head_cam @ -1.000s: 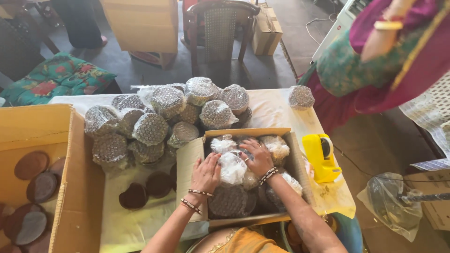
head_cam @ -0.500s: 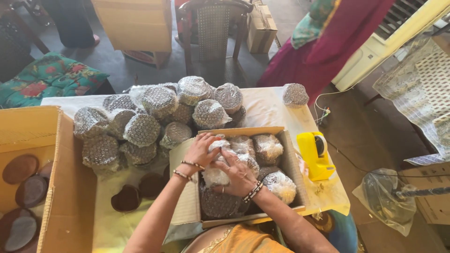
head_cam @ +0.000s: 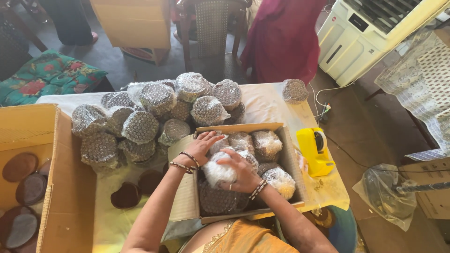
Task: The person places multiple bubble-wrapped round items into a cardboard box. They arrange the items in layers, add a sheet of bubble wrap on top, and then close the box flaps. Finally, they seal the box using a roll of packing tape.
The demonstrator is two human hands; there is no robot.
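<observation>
Bubble-wrapped round bundles (head_cam: 140,124) sit heaped on the cloth-covered bench (head_cam: 267,103); the left hand (head_cam: 201,146), fingers spread, steadies the open cardboard box (head_cam: 187,206) while the right hand (head_cam: 241,171) cups a white wrapped bundle (head_cam: 216,171) into it, beside a yellow tape dispenser (head_cam: 315,151).

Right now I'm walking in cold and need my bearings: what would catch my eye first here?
First, the heap of bubble-wrapped round bundles piled mid-table. In front of it, the left hand and right hand press a white wrapped bundle into an open cardboard box already packed with similar bundles. A bright yellow tape dispenser stands just right of that box.
</observation>
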